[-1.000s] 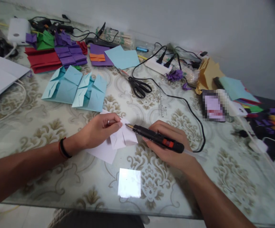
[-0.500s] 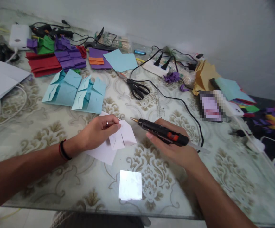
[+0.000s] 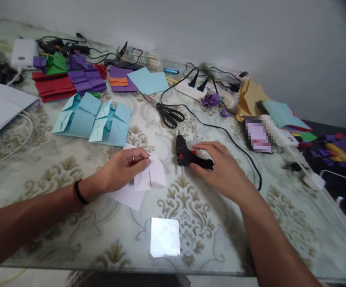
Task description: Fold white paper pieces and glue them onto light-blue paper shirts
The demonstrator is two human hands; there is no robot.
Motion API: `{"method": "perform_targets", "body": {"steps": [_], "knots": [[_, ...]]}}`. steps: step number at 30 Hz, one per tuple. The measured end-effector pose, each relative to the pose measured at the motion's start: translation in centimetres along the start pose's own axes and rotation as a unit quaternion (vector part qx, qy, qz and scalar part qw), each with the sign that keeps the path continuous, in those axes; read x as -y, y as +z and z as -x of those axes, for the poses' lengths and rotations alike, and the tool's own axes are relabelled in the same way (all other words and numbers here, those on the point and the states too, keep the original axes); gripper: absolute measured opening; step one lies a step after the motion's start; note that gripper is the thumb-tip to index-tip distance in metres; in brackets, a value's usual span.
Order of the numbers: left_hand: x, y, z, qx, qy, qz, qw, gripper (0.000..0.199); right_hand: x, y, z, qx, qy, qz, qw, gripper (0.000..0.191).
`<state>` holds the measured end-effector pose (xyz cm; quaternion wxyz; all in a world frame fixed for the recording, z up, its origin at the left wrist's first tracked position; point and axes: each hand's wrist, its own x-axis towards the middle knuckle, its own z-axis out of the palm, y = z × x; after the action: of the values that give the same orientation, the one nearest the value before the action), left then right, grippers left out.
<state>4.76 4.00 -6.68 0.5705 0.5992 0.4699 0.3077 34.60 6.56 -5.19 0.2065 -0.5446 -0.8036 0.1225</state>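
Observation:
My left hand [image 3: 128, 167] pinches a folded pale pink paper [image 3: 156, 175] between thumb and fingers. A flat pale pink sheet [image 3: 131, 197] lies under that hand, partly covered. The black glue gun [image 3: 185, 151] rests on the table, its nozzle pointing away from me. My right hand [image 3: 221, 167] is open around the gun's handle, with thumb and fingers apart on either side of it. To the left of the gun, two folded light blue papers [image 3: 86, 115] [image 3: 110, 123] lie side by side.
Black-handled scissors [image 3: 170, 115] lie beyond the gun. A white power strip [image 3: 191, 88] feeds a black cable [image 3: 221, 126] curving along the right. Folded red [image 3: 55, 87] and purple papers [image 3: 86, 81] sit back left. A bright white square [image 3: 165, 237] shows near the front edge.
The glue gun has turned from lying sideways in my right hand to resting on the table, nozzle away from me. My right hand has loosened from it. My left hand still pinches the folded paper.

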Motion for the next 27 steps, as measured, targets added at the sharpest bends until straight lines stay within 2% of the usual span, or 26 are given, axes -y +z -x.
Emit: {"method": "perform_targets", "body": {"steps": [3, 5, 7, 10, 14, 17, 19, 23, 27], "knots": [[0.1, 0.1, -0.1, 0.021, 0.006, 0.025, 0.999, 0.021, 1.7, -0.7, 0.8, -0.033, -0.013, -0.049, 0.998, 0.03], [0.1, 0.1, -0.1, 0.032, 0.008, 0.032, 0.999, 0.021, 3.2, -0.6, 1.5, -0.005, 0.015, -0.144, 0.989, 0.026], [0.1, 0.2, -0.1, 0.04, -0.002, 0.048, 0.998, 0.021, 4.6, -0.1, 2.2, 0.05, 0.039, -0.239, 0.969, 0.026], [0.2, 0.1, -0.1, 0.066, -0.031, 0.088, 0.993, 0.025, 6.1, 1.0, 2.7, 0.092, 0.074, -0.357, 0.927, 0.03], [0.3, 0.1, -0.1, 0.101, -0.043, 0.116, 0.987, 0.026, 6.8, 1.9, 2.8, 0.141, 0.114, -0.502, 0.846, 0.025], [0.1, 0.1, -0.1, 0.119, -0.035, 0.143, 0.982, 0.023, 6.8, 2.3, 2.8, 0.168, 0.126, -0.576, 0.79, 0.024], [-0.1, 0.2, -0.1, 0.128, -0.028, 0.162, 0.978, 0.019, 6.7, 2.6, 2.8, 0.176, 0.13, -0.603, 0.767, 0.024], [-0.6, 0.0, 0.1, 0.153, -0.022, 0.182, 0.971, 0.016, 6.4, 3.2, 2.9, 0.174, 0.143, -0.634, 0.74, 0.023], [-0.8, -0.2, 0.2, 0.164, -0.017, 0.188, 0.968, 0.015, 6.3, 3.2, 2.8, 0.165, 0.154, -0.635, 0.739, 0.022]]}}
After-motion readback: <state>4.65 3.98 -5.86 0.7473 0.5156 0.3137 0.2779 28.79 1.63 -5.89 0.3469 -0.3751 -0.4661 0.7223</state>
